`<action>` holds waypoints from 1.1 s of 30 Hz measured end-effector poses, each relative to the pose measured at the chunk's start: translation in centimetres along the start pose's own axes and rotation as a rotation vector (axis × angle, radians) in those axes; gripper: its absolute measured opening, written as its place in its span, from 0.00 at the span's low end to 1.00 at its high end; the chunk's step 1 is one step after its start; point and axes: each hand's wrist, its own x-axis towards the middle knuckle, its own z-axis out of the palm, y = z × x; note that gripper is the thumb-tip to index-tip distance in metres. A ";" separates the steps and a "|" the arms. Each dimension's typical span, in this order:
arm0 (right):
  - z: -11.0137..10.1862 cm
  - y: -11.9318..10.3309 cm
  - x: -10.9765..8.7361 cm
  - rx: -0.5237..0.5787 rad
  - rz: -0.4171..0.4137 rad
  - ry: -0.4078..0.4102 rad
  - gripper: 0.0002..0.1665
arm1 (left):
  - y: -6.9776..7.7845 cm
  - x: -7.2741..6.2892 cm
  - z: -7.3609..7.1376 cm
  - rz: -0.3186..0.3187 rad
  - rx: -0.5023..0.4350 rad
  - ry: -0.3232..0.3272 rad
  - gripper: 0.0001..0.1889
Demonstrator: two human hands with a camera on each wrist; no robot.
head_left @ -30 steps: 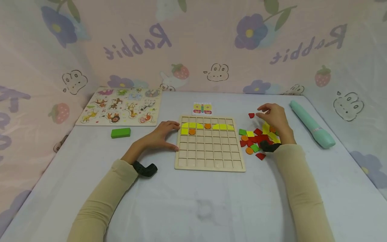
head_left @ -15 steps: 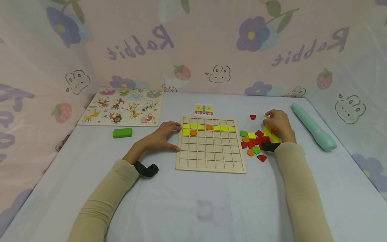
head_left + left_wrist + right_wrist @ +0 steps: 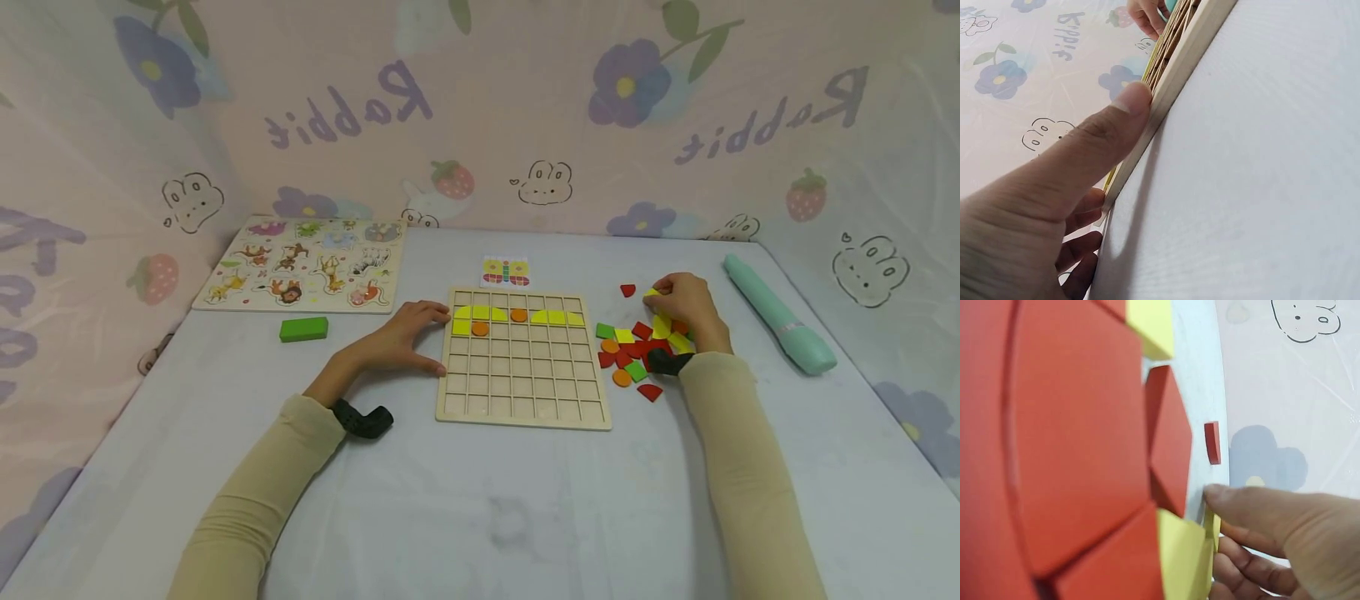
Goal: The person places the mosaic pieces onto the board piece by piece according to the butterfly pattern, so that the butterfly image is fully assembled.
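the right hand (image 3: 688,307) pinches a yellow piece (image 3: 651,293) between thumb and fingers; whether the piece is clear of the counter (image 3: 420,500) i can't tell. it sits at the fingertips, at the far left of the hand. a lone red piece (image 3: 627,291) lies just left of it, apart from the rest. the pile of pieces (image 3: 637,351), red, yellow, green and orange, spreads under and to the near left of that hand.

left of the pile lies the grid board (image 3: 522,367), flat. the left hand (image 3: 405,337) is spread along its left edge, thumb nearer, fingers farther, both touching it. the row second from the far edge holds six yellow shapes with an orange disc (image 3: 518,316) midway; the next row has a yellow one and another disc at the left.

beyond the board is a small pattern card (image 3: 506,272); far left, an animal puzzle (image 3: 307,279) with a green block (image 3: 303,329) on its near side; at the right, a long teal object (image 3: 780,315).
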 end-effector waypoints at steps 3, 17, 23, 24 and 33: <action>0.0 -0.2 -0.1 -0.002 -0.015 -0.001 0.24 | 0.0 0.0 0.0 -0.004 0.001 -0.003 0.44; 1.7 -6.3 -1.9 0.042 -0.300 0.040 0.20 | 0.2 -0.1 -0.1 0.004 0.002 -0.003 0.43; 4.2 -10.5 -2.9 0.039 -0.513 -0.049 0.17 | 0.1 -0.1 -0.1 0.006 0.000 -0.002 0.43; 4.7 -11.2 -3.1 0.038 -0.537 -0.072 0.17 | 0.0 -0.2 -0.1 0.007 0.000 -0.001 0.43; 8.1 -15.2 -4.3 0.011 -0.652 -0.202 0.17 | -0.2 -0.1 0.0 0.009 0.001 -0.001 0.44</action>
